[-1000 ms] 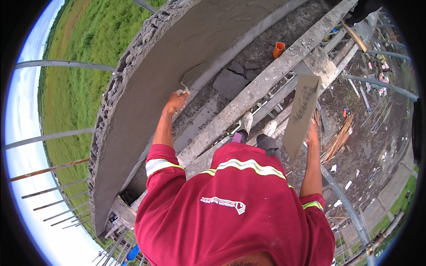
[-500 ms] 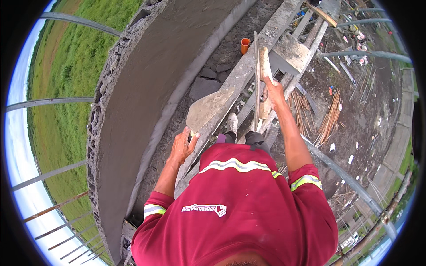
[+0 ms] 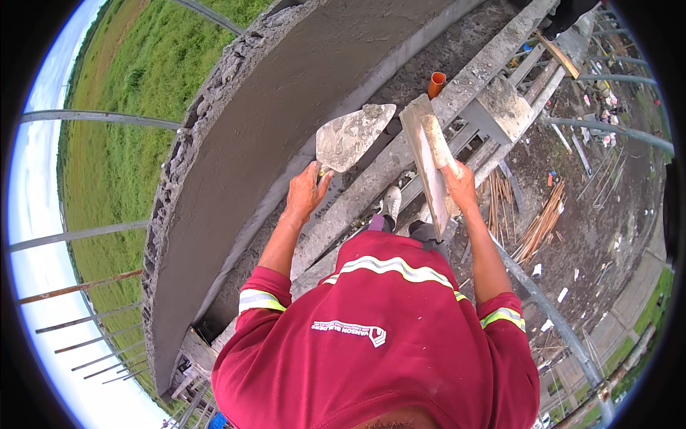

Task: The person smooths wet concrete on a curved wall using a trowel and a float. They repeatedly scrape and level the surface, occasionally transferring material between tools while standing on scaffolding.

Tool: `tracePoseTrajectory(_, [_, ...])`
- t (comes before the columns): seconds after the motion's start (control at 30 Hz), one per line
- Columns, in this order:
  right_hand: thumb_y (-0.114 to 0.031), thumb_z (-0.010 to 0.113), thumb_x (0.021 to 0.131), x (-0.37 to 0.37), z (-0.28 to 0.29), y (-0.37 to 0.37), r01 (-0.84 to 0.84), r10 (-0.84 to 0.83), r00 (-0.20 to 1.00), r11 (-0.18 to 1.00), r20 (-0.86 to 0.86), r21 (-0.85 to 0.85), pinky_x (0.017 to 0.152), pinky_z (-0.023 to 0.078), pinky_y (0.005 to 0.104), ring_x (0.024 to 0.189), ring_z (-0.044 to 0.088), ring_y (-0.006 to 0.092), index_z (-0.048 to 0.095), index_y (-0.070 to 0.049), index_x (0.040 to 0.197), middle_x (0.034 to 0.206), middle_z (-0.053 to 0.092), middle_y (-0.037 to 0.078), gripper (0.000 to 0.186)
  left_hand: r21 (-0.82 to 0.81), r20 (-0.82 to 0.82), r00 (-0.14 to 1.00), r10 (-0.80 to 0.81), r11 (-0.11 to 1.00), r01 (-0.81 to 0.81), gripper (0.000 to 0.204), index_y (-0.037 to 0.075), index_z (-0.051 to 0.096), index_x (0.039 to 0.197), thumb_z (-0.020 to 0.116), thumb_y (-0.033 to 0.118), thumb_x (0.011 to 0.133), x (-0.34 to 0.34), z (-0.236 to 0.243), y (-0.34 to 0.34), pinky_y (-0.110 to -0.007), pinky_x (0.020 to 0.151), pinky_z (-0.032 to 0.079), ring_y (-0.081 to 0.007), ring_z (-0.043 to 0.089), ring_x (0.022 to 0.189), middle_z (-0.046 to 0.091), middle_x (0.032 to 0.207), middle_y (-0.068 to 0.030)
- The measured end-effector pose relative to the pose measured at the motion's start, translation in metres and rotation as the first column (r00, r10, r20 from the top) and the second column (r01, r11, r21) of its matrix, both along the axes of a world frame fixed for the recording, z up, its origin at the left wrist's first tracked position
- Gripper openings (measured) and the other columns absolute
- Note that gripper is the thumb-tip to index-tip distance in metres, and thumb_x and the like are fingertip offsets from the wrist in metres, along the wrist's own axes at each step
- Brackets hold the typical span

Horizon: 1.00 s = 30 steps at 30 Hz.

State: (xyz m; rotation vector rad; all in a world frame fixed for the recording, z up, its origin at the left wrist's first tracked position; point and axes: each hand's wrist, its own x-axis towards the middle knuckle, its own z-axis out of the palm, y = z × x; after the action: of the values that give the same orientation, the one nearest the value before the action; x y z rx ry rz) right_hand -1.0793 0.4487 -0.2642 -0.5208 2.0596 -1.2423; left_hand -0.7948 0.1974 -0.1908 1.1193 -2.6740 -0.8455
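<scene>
My left hand (image 3: 306,191) is closed round the handle of a pointed trowel (image 3: 354,136), whose wide blade is smeared with grey mortar and points away from me. Most of the handle is hidden by my fingers. In my right hand (image 3: 461,187) is a long wooden plastering float (image 3: 426,161), gripped at its handle, its flat board tilted toward the trowel. The two tools are a little apart. Left of the trowel curves a wall (image 3: 286,114) with smooth damp grey plaster on its face and a rough broken top edge.
Below me runs a scaffold plank (image 3: 343,204) crusted with mortar, where my shoe (image 3: 391,204) shows. An orange cup-like tube (image 3: 436,84) and a grey box-shaped block (image 3: 500,111) stand farther ahead. Metal rails (image 3: 550,304) cross the right side. Another person's dark-clothed leg (image 3: 564,16) shows at the top right.
My left hand has lifted the trowel forward, nearer the wall. The float has turned from nearly edge-on to show its board. The view has shifted, and another person's leg has appeared.
</scene>
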Motion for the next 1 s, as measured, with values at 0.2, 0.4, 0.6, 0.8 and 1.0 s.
tracePoseTrajectory(0.2, [-0.039, 0.066, 0.095, -0.018, -0.035, 0.064, 0.28, -0.276, 0.955, 0.96, 0.104, -0.018, 0.048, 0.036, 0.026, 0.055, 0.047, 0.0065, 0.07, 0.001, 0.099, 0.064, 0.054, -0.003, 0.04, 0.099, 0.393, 0.908, 0.145, 0.975, -0.198, 0.045, -0.004, 0.058, 0.109, 0.054, 0.04, 0.098, 0.012, -0.048, -0.038, -0.052, 0.083, 0.048, -0.0495, 0.061, 0.098, 0.065, 0.1, -0.0321])
tracePoseTrajectory(0.4, [-0.043, 0.065, 0.095, -0.026, -0.029, 0.09, 0.385, -0.376, 0.917, 0.922, 0.138, -0.048, 0.047, 0.038, 0.0263, 0.053, 0.047, 0.0074, 0.067, -0.003, 0.092, 0.063, 0.051, -0.002, 0.04, 0.378, 0.367, 0.879, 0.305, 0.814, -0.44, 0.046, -0.004, 0.061, 0.101, 0.058, 0.042, 0.095, 0.023, -0.05, -0.092, -0.042, 0.064, 0.052, -0.0282, 0.066, 0.067, 0.067, 0.081, -0.0199])
tracePoseTrajectory(0.6, [-0.045, 0.062, 0.096, -0.019, -0.036, 0.117, 0.534, -0.518, 0.826, 0.846, 0.22, -0.011, 0.047, 0.037, 0.0256, 0.052, 0.045, 0.0075, 0.062, -0.006, 0.085, 0.063, 0.049, -0.002, 0.041, 0.132, 0.44, 0.86, 0.26, 0.928, -0.348, 0.046, -0.005, 0.062, 0.105, 0.058, 0.04, 0.095, 0.091, -0.005, -0.072, -0.041, 0.063, 0.052, -0.0257, 0.065, 0.063, 0.066, 0.078, -0.0175])
tracePoseTrajectory(0.8, [-0.048, 0.063, 0.095, -0.015, -0.033, 0.107, 0.573, -0.549, 0.789, 0.819, 0.276, -0.008, 0.048, 0.037, 0.0258, 0.052, 0.045, 0.0071, 0.06, -0.009, 0.081, 0.062, 0.048, -0.003, 0.041, 0.197, 0.505, 0.816, 0.279, 0.884, -0.424, 0.049, -0.007, 0.061, 0.113, 0.058, 0.038, 0.095, 0.08, 0.025, -0.077, -0.044, 0.081, 0.052, -0.0356, 0.068, 0.085, 0.068, 0.092, -0.0267])
tracePoseTrajectory(1.0, [-0.049, 0.061, 0.096, -0.006, -0.027, 0.077, 0.599, -0.526, 0.748, 0.797, 0.405, -0.07, 0.046, 0.039, 0.0256, 0.05, 0.044, 0.0075, 0.062, -0.009, 0.089, 0.06, 0.045, -0.004, 0.041, 0.159, 0.616, 0.78, 0.109, 0.953, -0.259, 0.045, -0.006, 0.061, 0.108, 0.056, 0.037, 0.097, 0.01, -0.031, -0.087, -0.042, 0.071, 0.054, -0.0284, 0.066, 0.071, 0.067, 0.079, -0.02])
